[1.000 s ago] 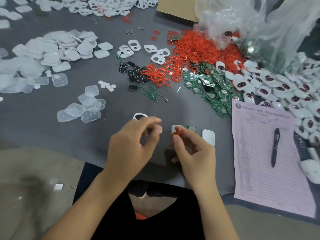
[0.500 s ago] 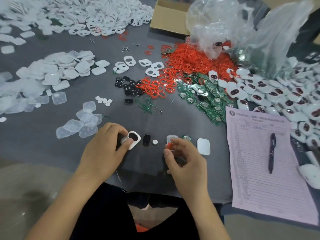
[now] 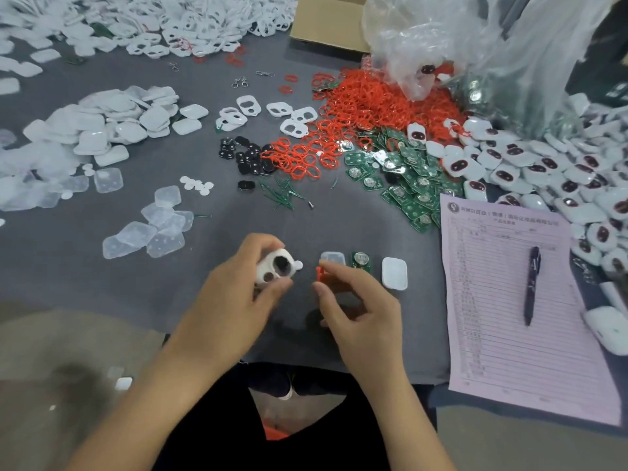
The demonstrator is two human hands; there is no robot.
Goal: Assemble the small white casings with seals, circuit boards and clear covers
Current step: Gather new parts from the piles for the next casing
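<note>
Holding a white casing (image 3: 276, 269) in curled left hand (image 3: 231, 300) fingers.
Right hand (image 3: 360, 311) fingers pinch a red seal (image 3: 318, 272) just beside it.

Dark pen (image 3: 530, 284) lies on pink printed form (image 3: 509, 334) at tabletop's (image 3: 68, 266) right edge; cardboard box (image 3: 326, 20) far back.

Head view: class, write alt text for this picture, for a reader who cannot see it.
A person's left hand holds a white casing while the right hand pinches a red seal over a grey table. Beside them lie a clear cover, a circuit board and a white shell.
</note>
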